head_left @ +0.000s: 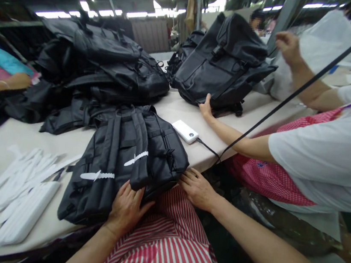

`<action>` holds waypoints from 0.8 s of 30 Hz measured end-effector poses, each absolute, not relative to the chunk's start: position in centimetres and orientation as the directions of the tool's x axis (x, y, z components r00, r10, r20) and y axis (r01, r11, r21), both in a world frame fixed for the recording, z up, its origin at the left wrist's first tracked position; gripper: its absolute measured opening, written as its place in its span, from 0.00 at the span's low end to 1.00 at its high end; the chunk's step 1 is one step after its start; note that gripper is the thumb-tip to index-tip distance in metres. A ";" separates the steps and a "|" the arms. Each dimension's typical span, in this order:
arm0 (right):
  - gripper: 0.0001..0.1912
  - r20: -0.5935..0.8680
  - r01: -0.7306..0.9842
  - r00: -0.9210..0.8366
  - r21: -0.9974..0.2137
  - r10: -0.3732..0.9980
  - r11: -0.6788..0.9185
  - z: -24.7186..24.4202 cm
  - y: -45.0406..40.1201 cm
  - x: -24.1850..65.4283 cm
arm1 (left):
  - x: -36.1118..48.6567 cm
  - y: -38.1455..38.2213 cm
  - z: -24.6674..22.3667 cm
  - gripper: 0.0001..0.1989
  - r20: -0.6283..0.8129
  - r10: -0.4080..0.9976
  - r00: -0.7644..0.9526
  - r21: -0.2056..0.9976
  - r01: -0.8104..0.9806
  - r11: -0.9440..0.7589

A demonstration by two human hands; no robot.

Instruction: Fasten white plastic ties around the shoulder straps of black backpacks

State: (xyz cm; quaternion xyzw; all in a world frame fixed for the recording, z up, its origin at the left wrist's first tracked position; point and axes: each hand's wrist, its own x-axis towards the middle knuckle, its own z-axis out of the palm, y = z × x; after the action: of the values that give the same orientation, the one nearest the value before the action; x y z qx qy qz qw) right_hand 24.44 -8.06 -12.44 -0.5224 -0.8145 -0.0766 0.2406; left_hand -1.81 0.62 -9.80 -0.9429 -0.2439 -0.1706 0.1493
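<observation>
A black backpack (92, 198) lies on the table in front of me with its shoulder straps facing up. White wavy-edged strips (98, 175) stick out from both straps. At the near side, my left hand (126, 207) holds the backpack by the lower end of a strap, its thumb stretched to the right. My right hand (198, 189) grips the right-hand corner of the same backpack, its fingers bent against the edge; its thumb is hidden.
White strips (27, 172) and a white bundle (27, 215) lie at left. A white power bank (185, 131) with a black cable sits beyond the backpack. Black bags (107, 62) are piled behind. A co-worker at right holds another backpack (219, 68); another person's arm (3, 83) is at left.
</observation>
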 end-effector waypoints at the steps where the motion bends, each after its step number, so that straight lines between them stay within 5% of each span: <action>1: 0.17 0.512 0.898 -0.274 -0.168 0.814 0.408 -12.5 -8.5 24.9 | -1.8 0.6 -9.9 0.25 0.383 0.415 0.825 -0.200 0.513 -0.835; 6: 0.12 0.511 0.842 0.305 -0.540 0.804 0.024 -12.0 -9.5 25.5 | -1.7 0.5 -10.4 0.23 0.391 0.422 0.818 -0.240 0.534 -0.811; 11: 0.07 0.348 0.721 0.404 -0.690 0.846 -0.061 -11.0 -7.6 23.0 | -1.8 0.5 -10.8 0.25 0.406 0.401 0.821 -0.254 0.523 -0.814; 19: 0.04 0.312 0.654 0.600 -0.722 0.737 -0.227 -13.5 -4.2 23.0 | -1.6 0.3 -10.3 0.24 0.319 0.416 0.851 -0.297 0.507 -0.809; 22: 0.14 0.413 0.701 0.560 -0.698 0.718 -0.146 -13.3 -4.8 23.1 | -1.6 0.1 -10.0 0.25 0.301 0.429 0.852 -0.275 0.508 -0.816; 24: 0.24 0.513 0.815 0.450 -0.571 0.731 -0.101 -12.4 -5.3 23.1 | -1.5 0.1 -10.0 0.25 0.304 0.437 0.847 -0.249 0.513 -0.821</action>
State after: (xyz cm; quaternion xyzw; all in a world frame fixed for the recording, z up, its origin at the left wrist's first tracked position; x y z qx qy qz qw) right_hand 23.07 -5.33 -12.38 -0.7402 -0.5221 -0.0499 0.4208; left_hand -1.45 0.11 -9.96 -0.9470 -0.2509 -0.1172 0.1628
